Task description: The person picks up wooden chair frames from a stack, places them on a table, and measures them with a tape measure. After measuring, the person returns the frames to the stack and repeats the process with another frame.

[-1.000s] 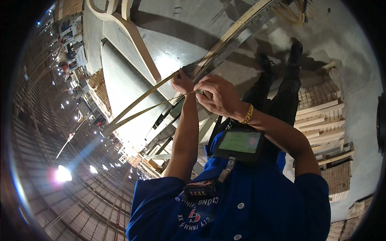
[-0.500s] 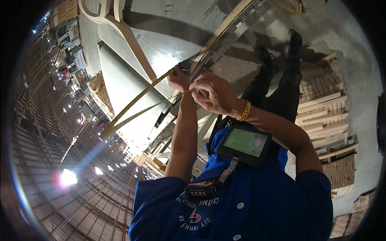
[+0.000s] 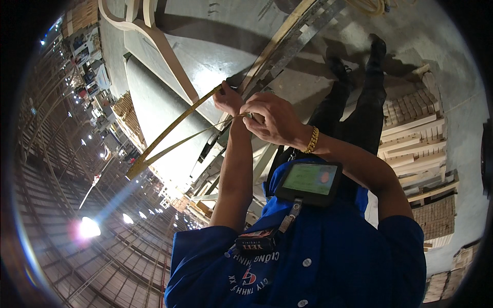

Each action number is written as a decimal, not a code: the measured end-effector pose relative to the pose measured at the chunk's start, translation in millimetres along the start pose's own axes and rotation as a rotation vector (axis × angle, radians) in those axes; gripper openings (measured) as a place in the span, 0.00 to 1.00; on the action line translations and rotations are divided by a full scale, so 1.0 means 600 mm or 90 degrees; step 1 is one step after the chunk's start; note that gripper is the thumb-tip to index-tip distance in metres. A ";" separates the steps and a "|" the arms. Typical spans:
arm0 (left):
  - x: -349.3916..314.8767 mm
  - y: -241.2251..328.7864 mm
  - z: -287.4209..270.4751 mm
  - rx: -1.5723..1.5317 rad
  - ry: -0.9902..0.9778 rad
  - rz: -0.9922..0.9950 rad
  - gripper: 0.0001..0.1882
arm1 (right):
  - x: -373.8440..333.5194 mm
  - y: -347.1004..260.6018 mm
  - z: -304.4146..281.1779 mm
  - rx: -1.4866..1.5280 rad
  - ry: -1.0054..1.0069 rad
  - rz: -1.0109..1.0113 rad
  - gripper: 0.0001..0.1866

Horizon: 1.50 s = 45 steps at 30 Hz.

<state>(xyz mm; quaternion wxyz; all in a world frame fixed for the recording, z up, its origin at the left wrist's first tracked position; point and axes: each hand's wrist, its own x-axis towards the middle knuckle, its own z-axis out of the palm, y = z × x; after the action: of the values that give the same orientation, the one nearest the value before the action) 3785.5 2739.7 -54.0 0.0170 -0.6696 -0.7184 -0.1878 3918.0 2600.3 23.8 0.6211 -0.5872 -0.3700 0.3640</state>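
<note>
Yellow and thin, a long flexible strap [image 3: 169, 131] runs as two strands from a point low at the left up to the person's two hands, which meet near the middle of the view. The upper strand ends in the left hand [image 3: 228, 100], whose fingers [image 3: 222, 90] are clenched around it, so the strap leaves the fist on its left side. The lower strand reaches the right hand [image 3: 272, 120], whose fingers [image 3: 255, 114] pinch it at their tips, right beside the left wrist; the two hands are touching or very nearly so. A gold chain bracelet [image 3: 311, 140] sits on the right wrist. Just above the hands a long curved band of pale wood backed by a grey metal strip [image 3: 287, 43] sweeps toward the upper right, and the left hand lies against its lower end. Behind it is a broad grey surface [image 3: 159, 110] with a curved pale wooden piece [image 3: 164, 49] resting along its upper edge. Stacks of pale wooden parts on pallets [image 3: 411, 138] stand on the grey concrete floor [image 3: 452, 77] to the right, beside the person's dark trousers [image 3: 367, 108]. A dark badge holder with a green card [image 3: 308, 179] hangs over the blue buttoned shirt [image 3: 318, 256].
</note>
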 end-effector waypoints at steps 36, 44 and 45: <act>-0.081 0.559 0.147 -0.232 -0.112 0.333 0.15 | 0.142 -0.014 -0.397 0.054 0.279 -0.044 0.05; -0.078 0.558 0.151 -0.194 -0.099 0.286 0.16 | 0.153 -0.008 -0.411 0.063 0.226 -0.005 0.05; -0.078 0.556 0.151 -0.179 -0.094 0.263 0.16 | 0.154 -0.007 -0.410 0.072 0.223 -0.006 0.05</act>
<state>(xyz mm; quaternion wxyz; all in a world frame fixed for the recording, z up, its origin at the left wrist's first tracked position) 4134.1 2732.6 -68.6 -0.0907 -0.8095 -0.5328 -0.2293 4178.7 2569.0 22.2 0.7099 -0.6039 -0.2377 0.2735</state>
